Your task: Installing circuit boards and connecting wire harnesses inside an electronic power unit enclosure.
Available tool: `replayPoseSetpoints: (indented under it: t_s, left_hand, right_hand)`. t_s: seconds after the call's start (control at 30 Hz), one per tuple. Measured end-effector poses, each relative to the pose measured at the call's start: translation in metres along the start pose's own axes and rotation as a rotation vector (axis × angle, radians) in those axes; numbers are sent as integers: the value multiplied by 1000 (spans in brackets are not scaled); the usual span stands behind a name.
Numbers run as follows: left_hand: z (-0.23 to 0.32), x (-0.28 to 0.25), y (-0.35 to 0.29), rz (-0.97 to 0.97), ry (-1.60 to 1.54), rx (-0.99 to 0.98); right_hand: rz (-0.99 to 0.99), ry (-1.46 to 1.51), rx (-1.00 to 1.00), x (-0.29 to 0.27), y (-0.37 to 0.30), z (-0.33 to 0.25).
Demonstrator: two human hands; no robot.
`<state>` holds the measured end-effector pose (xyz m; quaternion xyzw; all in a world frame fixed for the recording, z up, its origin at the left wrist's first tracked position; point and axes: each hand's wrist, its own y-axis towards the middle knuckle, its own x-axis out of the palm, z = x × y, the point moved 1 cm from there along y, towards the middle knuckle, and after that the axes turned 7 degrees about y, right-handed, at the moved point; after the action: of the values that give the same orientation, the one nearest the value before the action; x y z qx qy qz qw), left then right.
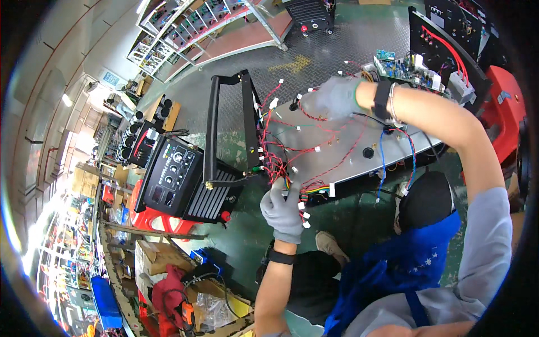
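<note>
My left hand (pixel 282 212), in a grey glove, has its fingers closed round a bundle of red and coloured wires (pixel 274 164) at the near left corner of a grey metal panel (pixel 331 159). White plug connectors (pixel 304 216) hang from the wires beside the glove. Farther off, my right hand (pixel 335 98), also gloved, reaches over the panel's far side near a twisted red wire (pixel 312 116). Motion smears its fingers, so their grip is unclear. Against the panel's left end stands a black frame with a handle (pixel 214 129).
At right, a circuit board (pixel 412 73) lies by a black panel with red cables (pixel 449 48) and a red plastic stool (pixel 501 101). Blue wires (pixel 383 163) hang over the panel's near edge. A black machine (pixel 174 180) rests on a red stool at left, above cardboard boxes (pixel 160 257).
</note>
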<state>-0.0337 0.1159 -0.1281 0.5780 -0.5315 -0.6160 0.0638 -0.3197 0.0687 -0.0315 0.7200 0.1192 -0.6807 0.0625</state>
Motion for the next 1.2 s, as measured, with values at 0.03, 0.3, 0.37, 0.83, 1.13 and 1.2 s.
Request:
replayPoseSetpoints:
  t_s: [0.03, 0.3, 0.37, 0.83, 1.13, 1.2]
  left_hand:
    - [2, 1, 1, 38, -76, -50]
    - [5, 33, -11, -3, -185, -92]
    - [13, 31, -1, 44, -151, -20]
    - [15, 31, -3, 81, 12, -10]
    - [13, 42, -7, -74, -184, 34]
    - [16, 39, -4, -68, -212, 30]
  right_hand:
    - [189, 118, -164, 24, 11, 3]
    - [101, 497, 104, 57, 52, -79]
    - [76, 520, 105, 57, 57, -81]
    - [255, 1248, 281, 89, 87, -66]
    - [207, 720, 136, 73, 70, -65]
    - [150, 817, 77, 75, 69, -64]
